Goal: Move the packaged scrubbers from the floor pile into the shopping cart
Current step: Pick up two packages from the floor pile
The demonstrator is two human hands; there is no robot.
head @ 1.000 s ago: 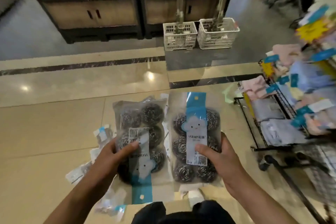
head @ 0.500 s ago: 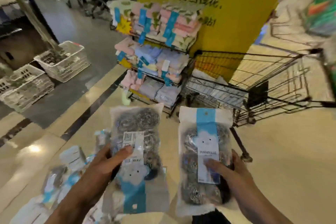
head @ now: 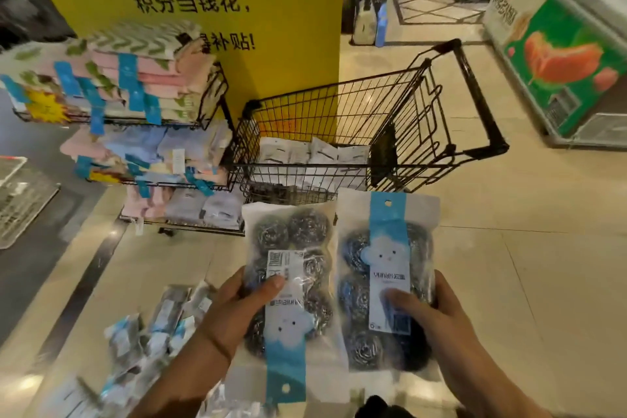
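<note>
My left hand (head: pixel 234 312) grips a clear pack of steel-wool scrubbers (head: pixel 298 234), held upside down with its blue band at the bottom. My right hand (head: pixel 437 319) grips a second scrubber pack (head: pixel 383 248), upright, thumb across its label. Both packs hang just in front of the black wire shopping cart (head: pixel 339 105), which holds several white packages (head: pixel 305 153) on its floor. The floor pile of scrubber packs (head: pixel 149 332) lies at lower left, beside my left forearm.
A wire rack of folded towels (head: pixel 142 92) stands left of the cart, in front of a yellow sign pillar (head: pixel 271 10). A chest freezer (head: pixel 559 54) runs along the right. A white basket (head: pixel 20 200) sits at far left. Tiled floor lies open at right.
The view has swung right from the floor pile to the cart, which is now straight ahead and closer. Both hands still hold their packs, carried toward the cart.
</note>
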